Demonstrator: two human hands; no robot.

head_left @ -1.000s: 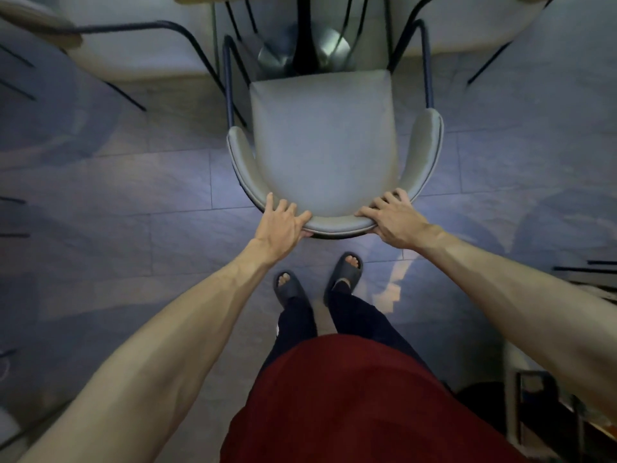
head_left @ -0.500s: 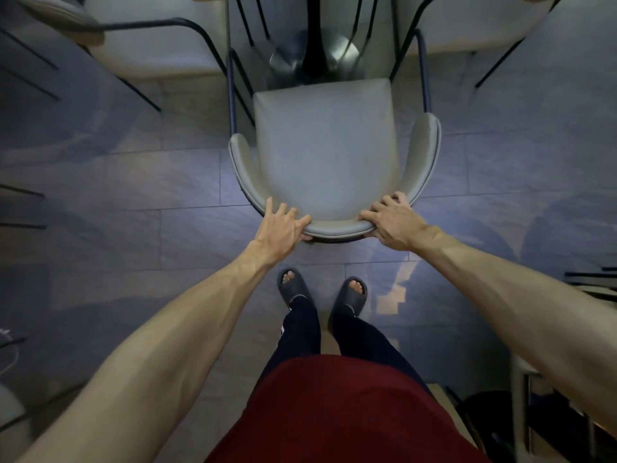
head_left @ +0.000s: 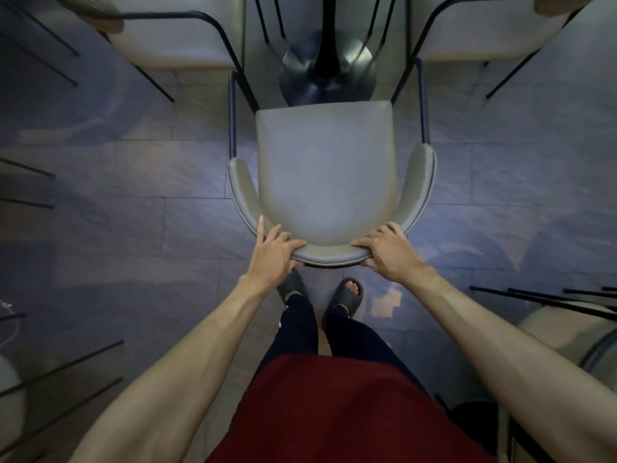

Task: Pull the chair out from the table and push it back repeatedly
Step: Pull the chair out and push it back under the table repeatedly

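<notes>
Chair position: the chair (head_left: pixel 327 175) stands on the tiled floor (head_left: pixel 133 228) straight ahead of me, its backrest towards me and the front of its seat close to the round foot of the table pedestal (head_left: pixel 329 71).
Left grip: my left hand (head_left: pixel 272 257) holds the top of the curved backrest. Most fingers wrap over the rim, and the index finger lies straight along it.
Right grip: my right hand (head_left: pixel 389 250) clasps the same rim further round, fingers over the top and thumb tucked beneath.
Handling: I judge it a moderate weight. The thin metal frame is stiff and the padded shell gives slightly under my fingers. The covering looks smooth, so a firm wrap matters more than squeeze.
Where to hold: the backrest top, hands spread either side of centre — that should keep it tracking straight rather than swinging.
Floor: the legs may catch on the tile joints, so I expect some scraping or judder.
Hidden: the table top is cut off at the upper edge. The chair's rear legs sit out of sight under the shell, and my left slipper (head_left: pixel 293 285) is partly covered by my wrist.
Unclear: dim light — I cannot tell whether the front legs touch the pedestal foot. The neighbouring chairs (head_left: pixel 173 41) are only partly in view.
</notes>
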